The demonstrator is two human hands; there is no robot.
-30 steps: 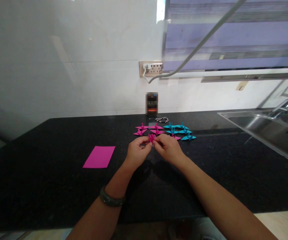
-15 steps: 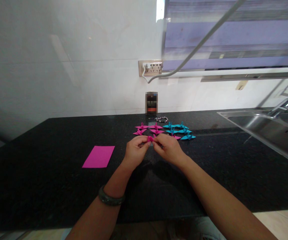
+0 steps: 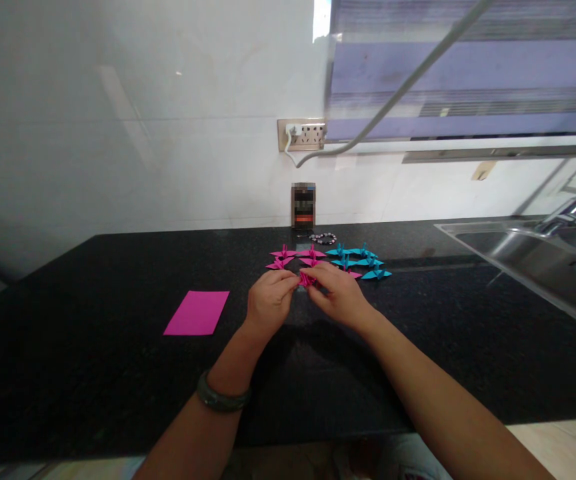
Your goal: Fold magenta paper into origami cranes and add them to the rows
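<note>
My left hand [image 3: 268,301] and my right hand [image 3: 337,295] meet over the black counter [image 3: 93,373], both pinching a small folded pink paper piece [image 3: 306,280] between their fingertips. Just behind the hands lie several finished pink paper cranes [image 3: 284,256] and, to their right, several blue paper cranes [image 3: 368,263]. A flat pink paper sheet [image 3: 198,312] lies on the counter to the left of my left hand. A dark bracelet sits on my left wrist.
A small dark box [image 3: 303,206] stands against the white wall, with a bead bracelet [image 3: 323,238] beside it. A wall socket [image 3: 302,135] with a white cable is above. A steel sink [image 3: 533,257] fills the right end.
My hands have kept working the pink paper piece in place; the right fingers have shifted over it slightly. Nothing else has moved.
</note>
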